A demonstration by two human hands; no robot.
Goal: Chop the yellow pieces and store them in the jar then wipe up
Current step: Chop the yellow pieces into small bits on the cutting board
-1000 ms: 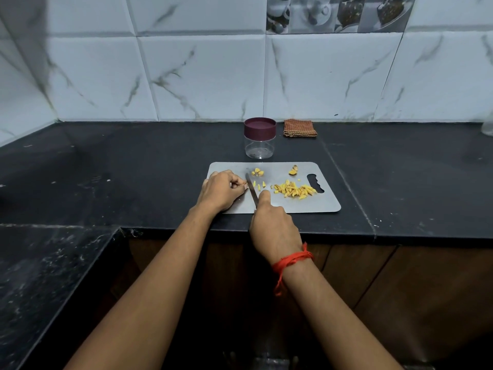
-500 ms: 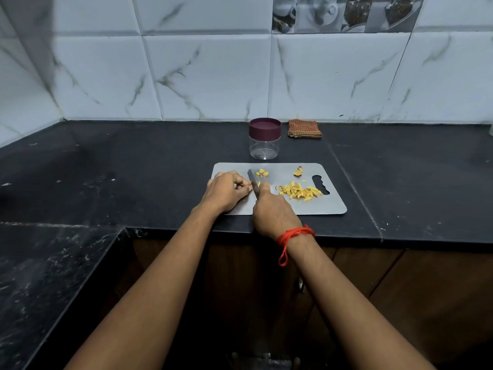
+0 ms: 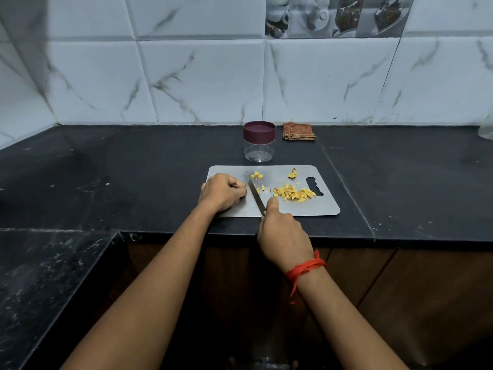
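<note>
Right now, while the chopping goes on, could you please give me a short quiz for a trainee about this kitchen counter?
1. True or false: the jar has its purple lid on.
2. Which hand grips the knife? A) left B) right C) neither
3. What lies just to the right of the jar?

Key: 1 true. 2 B, the right hand. 3 the folded cloth.

Cutting board [image 3: 301, 208]: dull grey, metallic-looking sheet. Jar [image 3: 258, 152]: clear plastic, matt maroon lid [image 3: 258, 130]. Knife blade [image 3: 256, 194]: bare metal. Countertop [image 3: 133, 169]: black, speckled stone. Folded cloth [image 3: 298, 131]: woven.
</note>
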